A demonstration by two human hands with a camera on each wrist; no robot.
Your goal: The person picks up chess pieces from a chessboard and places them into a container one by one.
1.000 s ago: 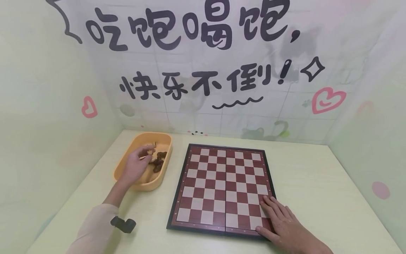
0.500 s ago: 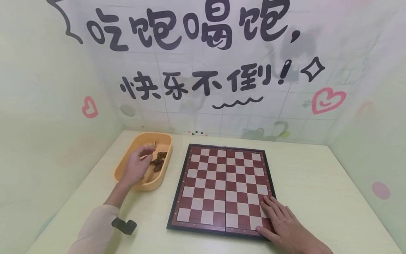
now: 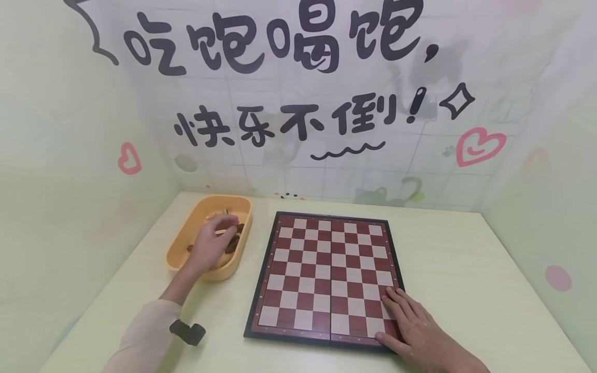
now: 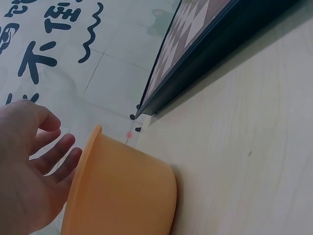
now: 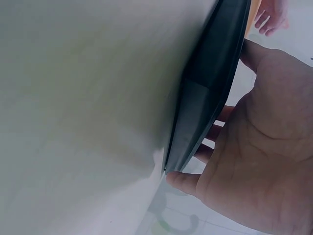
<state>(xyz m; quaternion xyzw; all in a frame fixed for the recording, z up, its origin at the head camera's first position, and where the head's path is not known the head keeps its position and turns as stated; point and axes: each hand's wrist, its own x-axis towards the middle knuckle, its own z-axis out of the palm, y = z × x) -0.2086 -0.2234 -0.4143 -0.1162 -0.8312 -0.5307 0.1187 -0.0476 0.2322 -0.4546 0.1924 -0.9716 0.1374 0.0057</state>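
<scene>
My left hand is over an orange bin at the left of the table, fingers loosely bent. In the left wrist view the fingers of that hand are spread apart beside the bin's rim, nothing between them. Dark chess pieces lie in the bin, partly hidden by the hand, with a few pale pieces farther back. Right of the bin lies an unfolded chessboard, red and white squares, black edge. My right hand rests on its near right corner, fingers extended over the squares and edge.
The pale wooden table is bounded by a printed backdrop behind and pale side walls. A black strap fitting sits on the left sleeve. A narrow strip of table separates bin and board.
My left hand has shifted slightly right over the bin, covering more of the dark pieces and uncovering a reddish-brown piece at its left. The right hand stays on the board.
</scene>
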